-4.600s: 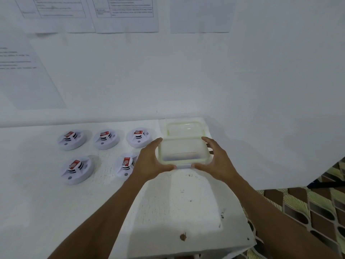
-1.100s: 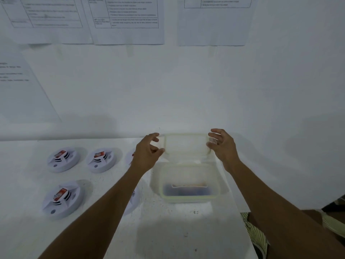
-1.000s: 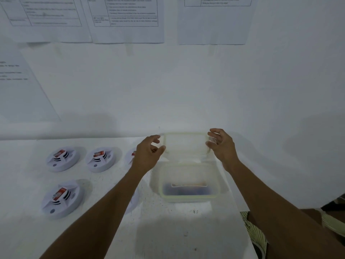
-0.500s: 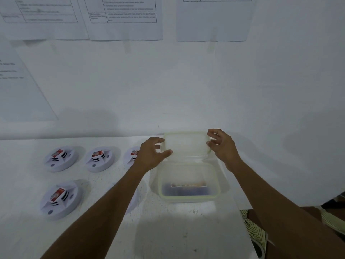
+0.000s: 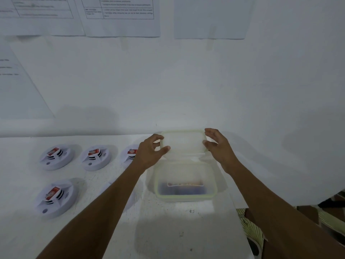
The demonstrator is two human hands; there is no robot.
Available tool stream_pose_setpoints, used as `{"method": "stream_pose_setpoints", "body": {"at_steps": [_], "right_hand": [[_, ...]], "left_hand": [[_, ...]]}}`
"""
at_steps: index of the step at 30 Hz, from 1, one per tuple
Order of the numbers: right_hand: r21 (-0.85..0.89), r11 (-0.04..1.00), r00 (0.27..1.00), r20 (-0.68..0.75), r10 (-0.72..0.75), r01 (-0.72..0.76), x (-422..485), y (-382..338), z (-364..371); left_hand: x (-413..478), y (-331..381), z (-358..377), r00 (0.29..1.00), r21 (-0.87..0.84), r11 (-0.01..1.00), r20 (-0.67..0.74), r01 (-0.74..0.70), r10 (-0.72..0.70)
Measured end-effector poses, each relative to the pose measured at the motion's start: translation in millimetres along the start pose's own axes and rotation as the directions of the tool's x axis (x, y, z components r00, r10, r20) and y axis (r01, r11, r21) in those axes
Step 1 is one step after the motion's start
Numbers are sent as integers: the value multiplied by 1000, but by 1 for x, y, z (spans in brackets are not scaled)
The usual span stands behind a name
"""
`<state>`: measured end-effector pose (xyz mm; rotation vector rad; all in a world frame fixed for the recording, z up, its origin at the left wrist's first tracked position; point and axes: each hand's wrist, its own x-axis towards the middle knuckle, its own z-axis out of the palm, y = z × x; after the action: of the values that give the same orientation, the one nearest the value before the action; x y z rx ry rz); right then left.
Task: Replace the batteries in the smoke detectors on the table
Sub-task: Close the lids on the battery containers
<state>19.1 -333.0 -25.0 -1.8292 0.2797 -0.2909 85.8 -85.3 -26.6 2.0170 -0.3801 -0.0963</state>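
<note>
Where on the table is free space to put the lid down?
Bare table lies in front of the container, toward the near edge. Left is crowded with smoke detectors; the lid, held by left hand and right hand, fills the strip behind.

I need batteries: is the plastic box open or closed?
Open: left hand and right hand hold the lid behind the uncovered box.

Behind, a white wall (image 5: 186, 81) hung with printed paper: top-left sheet (image 5: 37, 15), centre sheet (image 5: 121, 15), right sheet (image 5: 211, 17), plus a lower sheet (image 5: 18, 86) at far left. Low in the right corner, yellow-and-brown patterned fabric (image 5: 250, 228).
</note>
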Motion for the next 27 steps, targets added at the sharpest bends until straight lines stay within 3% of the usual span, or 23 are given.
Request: {"method": "stream_pose_setpoints", "body": {"at_steps": [5, 8, 11, 14, 18, 22, 24, 27], "right_hand": [[-288, 950, 968, 245, -49, 120, 10, -5, -9], [-367, 907, 937, 341, -74, 205, 19, -7, -12], [-413, 873, 935, 333, -119, 258, 24, -8, -10], [-470, 829, 941, 286, -181, 302, 24, -4, -6], [-477, 820, 943, 249, -219, 316, 24, 1, -2], [-473, 826, 930, 335, -152, 306, 34, -1, -6], [-407, 882, 942, 316, -110, 240, 40, -1, -3], [-254, 956, 965, 248, -82, 147, 46, 0, 9]], "left_hand": [[12, -1, -3, 994, 166, 984, 99, -63, 47], [17, -1, -4, 988, 191, 980, 156, -54, 24], [20, -5, -2, 981, 309, 945, 187, -106, 49], [21, -7, 1, 988, 355, 925, 120, -135, 98], [24, -10, 3, 986, 367, 915, 71, -166, 150], [30, -8, -1, 970, 292, 933, 184, -208, 159], [32, -5, 1, 967, 183, 969, 221, -168, 126], [40, -2, 15, 988, 86, 992, 137, -90, 78]]}}
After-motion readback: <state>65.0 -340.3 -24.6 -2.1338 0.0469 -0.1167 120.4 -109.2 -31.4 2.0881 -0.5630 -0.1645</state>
